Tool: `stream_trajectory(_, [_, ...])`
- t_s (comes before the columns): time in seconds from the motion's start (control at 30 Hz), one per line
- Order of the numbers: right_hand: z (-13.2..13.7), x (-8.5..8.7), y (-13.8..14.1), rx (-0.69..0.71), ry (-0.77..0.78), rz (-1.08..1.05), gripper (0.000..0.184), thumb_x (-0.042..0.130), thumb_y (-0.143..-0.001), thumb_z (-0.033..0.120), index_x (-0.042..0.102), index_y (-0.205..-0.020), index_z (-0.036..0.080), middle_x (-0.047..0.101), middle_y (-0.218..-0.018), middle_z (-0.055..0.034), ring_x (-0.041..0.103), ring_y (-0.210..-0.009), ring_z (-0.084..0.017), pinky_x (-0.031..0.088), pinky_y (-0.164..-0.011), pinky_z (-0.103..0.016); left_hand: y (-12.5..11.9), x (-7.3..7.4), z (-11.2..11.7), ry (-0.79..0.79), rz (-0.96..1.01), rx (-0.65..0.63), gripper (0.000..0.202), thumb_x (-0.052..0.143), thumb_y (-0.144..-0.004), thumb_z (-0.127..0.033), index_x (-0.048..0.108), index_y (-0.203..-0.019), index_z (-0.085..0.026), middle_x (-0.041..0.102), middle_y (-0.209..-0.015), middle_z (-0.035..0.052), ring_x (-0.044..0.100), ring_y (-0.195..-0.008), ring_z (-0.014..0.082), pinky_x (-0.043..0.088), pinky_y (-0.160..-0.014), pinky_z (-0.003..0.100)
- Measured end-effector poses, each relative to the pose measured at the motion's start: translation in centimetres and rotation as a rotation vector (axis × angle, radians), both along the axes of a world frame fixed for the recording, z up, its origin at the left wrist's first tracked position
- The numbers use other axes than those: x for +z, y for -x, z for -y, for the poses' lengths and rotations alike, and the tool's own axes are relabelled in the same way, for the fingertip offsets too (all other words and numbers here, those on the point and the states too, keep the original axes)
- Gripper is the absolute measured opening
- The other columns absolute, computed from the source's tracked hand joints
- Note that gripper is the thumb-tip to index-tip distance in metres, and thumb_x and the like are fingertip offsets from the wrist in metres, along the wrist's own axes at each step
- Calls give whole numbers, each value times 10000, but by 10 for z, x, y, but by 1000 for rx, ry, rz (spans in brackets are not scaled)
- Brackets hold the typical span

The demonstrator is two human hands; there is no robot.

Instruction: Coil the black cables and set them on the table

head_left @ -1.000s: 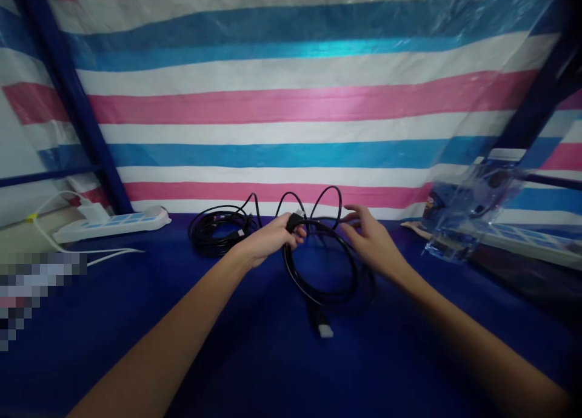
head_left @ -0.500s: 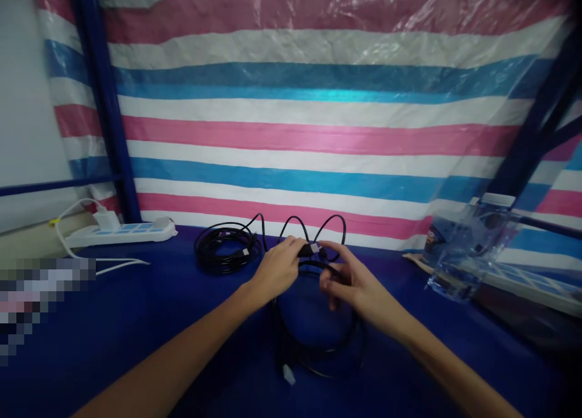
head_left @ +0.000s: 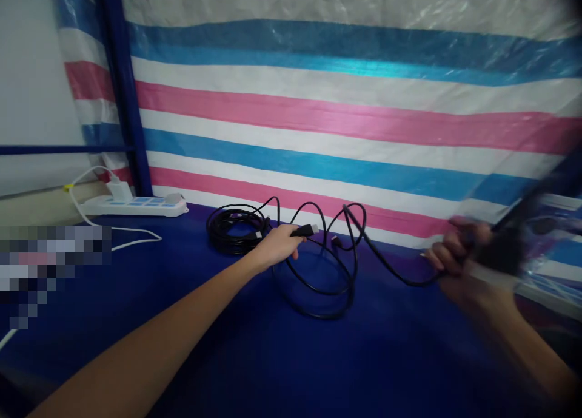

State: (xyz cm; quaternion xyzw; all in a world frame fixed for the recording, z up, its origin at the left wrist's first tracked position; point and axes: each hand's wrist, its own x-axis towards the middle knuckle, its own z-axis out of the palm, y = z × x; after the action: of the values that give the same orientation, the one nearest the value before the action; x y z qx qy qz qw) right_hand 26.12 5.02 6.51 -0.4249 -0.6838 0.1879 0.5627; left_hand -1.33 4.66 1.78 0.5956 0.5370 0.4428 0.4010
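Now the right hand (head_left: 464, 257) has pulled well away from the left hand (head_left: 279, 245), a strand of black cable (head_left: 411, 283) running to it.
Behind hangs a shiny striped plastic sheet (head_left: 318, 117); the smooth blue table (head_left: 282, 363) stretches nearer than the cable's loose loops (head_left: 351, 287). A round coil (head_left: 228, 244) lies just left. The right hand, blurred, is closed on the cable; the left pinches a plug (head_left: 304, 230).

Black cable coil (head_left: 222, 246): one. Hands: two, left hand (head_left: 279, 246) just right of coil, right hand (head_left: 468, 266) well right of it, blurred. Connectors (head_left: 304, 230): at least three, one at coil, two right of it. Loose black cable (head_left: 318, 316) right of coil: count unclear. Power strip (head_left: 143, 209): one, left of coil. Plug adapter (head_left: 119, 191): one, left of coil. Blue table (head_left: 318, 369): one, under coil
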Motion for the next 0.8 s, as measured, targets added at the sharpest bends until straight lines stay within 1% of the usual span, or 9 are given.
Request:
stream_trajectory(0.1, [-9, -2, -16, 123, 151, -326, 325, 323, -856, 595, 477, -791, 317, 204, -551, 33, 165, -389, -107, 193, -428, -332, 3, -2, -4, -96, 18, 110, 29, 571, -742, -225, 584, -744, -200, 521, -644, 31, 474, -580, 146, 263, -478, 226])
stream_trajectory(0.2, [-18, -10, -19, 242, 286, -455, 335, 392, -834, 609, 524, -819, 301, 271, -541, 27, 203, -382, -99, 183, -412, -306, 0, -5, -5, -80, 109, 158, 108, 526, -785, -241, 553, -884, -208, 542, -810, 54, 524, -654, 155, 318, -510, 228])
stream_trajectory(0.27, [-22, -20, -14, 250, 327, -313, 381, 381, -832, 623, 534, -892, 280, 309, -514, 34, 242, -369, -105, 186, -393, -281, -5, -5, -3, -4, 199, 137, 210, 463, -837, -294, 502, -1021, -201, 559, -915, 79, 551, -632, 142, 358, -510, 235])
stream_trajectory(0.37, [-23, -36, 3, 187, 327, 163, 402, 397, -851, 579, 546, -971, 225, 409, -512, 28, 370, -406, -132, 268, -409, -267, -12, -3, 3, 143, 328, 56, 272, 400, -870, -300, 461, -1085, -144, 599, -952, 120, 516, -509, 94, 351, -463, 230])
stream_trajectory(0.43, [-19, -45, 19, 149, 244, 457, 376, 397, -876, 523, 551, -1028, 215, 549, -634, -16, 516, -540, -173, 387, -510, -301, -17, 0, 9, 224, 382, -33, 267, 445, -848, -288, 509, -1032, -105, 641, -856, 125, 428, -415, 66, 281, -410, 224])
stream_trajectory(0.5, [-13, -51, 35, 130, 167, 616, 349, 366, -902, 467, 526, -1104, 231, 644, -857, -64, 613, -743, -223, 455, -665, -355, -22, 3, 15, 275, 425, -128, 267, 503, -819, -305, 564, -974, -95, 656, -741, 105, 368, -367, 59, 217, -386, 228])
stream_trajectory(0.6, [-3, -55, 53, 96, 135, 684, 349, 315, -921, 382, 476, -1190, 228, 655, -1017, -92, 641, -878, -261, 470, -764, -411, -28, 6, 22, 294, 510, -192, 265, 528, -808, -332, 596, -957, -124, 653, -664, 67, 390, -367, 65, 204, -388, 223])
stream_trajectory(0.73, [2, -51, 57, 8, 81, 652, 372, 296, -925, 379, 511, -1170, 199, 649, -1067, -109, 634, -942, -270, 474, -806, -433, -32, 4, 22, 294, 641, -116, 260, 473, -842, -315, 531, -1025, -141, 659, -687, 60, 533, -466, 98, 328, -432, 216])
stream_trajectory(0.8, [1, -50, 54, 22, 46, 608, 385, 308, -924, 415, 540, -1146, 202, 640, -1100, -104, 615, -998, -257, 466, -861, -427, -33, 3, 22, 305, 697, -84, 247, 432, -861, -304, 489, -1040, -143, 650, -669, 59, 566, -488, 115, 374, -449, 224])
